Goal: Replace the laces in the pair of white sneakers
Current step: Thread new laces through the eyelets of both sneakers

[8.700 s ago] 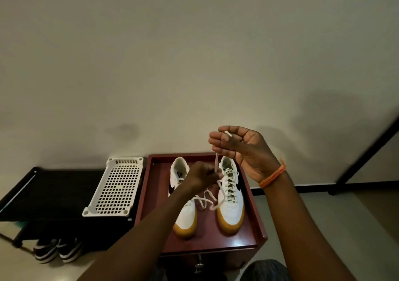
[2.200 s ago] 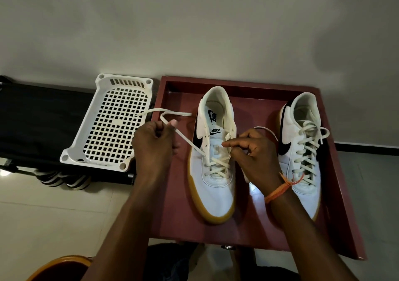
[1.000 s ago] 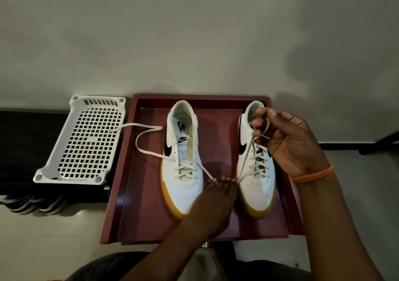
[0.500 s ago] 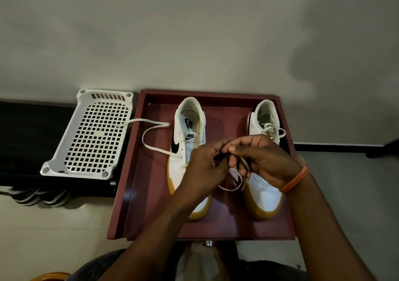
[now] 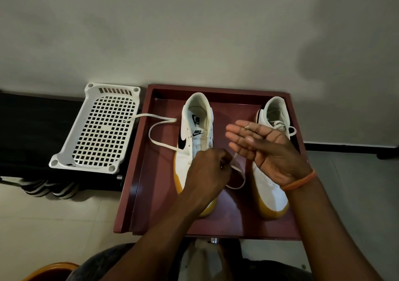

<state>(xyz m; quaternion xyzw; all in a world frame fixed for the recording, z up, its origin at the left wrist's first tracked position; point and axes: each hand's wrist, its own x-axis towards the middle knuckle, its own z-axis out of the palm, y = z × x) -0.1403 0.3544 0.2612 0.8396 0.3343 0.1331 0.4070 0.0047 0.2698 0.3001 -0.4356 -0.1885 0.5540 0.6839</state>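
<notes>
Sneakers sit side by side in the dark red tray (image 5: pixel 138 172): left sneaker (image 5: pixel 195 134) under the left hand (image 5: pixel 207 170), which pinches its cream lace (image 5: pixel 160 124) trailing onto the white basket (image 5: pixel 97 127); right hand (image 5: pixel 265 149) spread flat, palm up, lace tip across its fingers, above the right sneaker (image 5: pixel 269 192).

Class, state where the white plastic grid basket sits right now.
In the head view, the white grid basket lies left of the red tray, resting on a black rack, with a loose lace end draped across it.
</notes>
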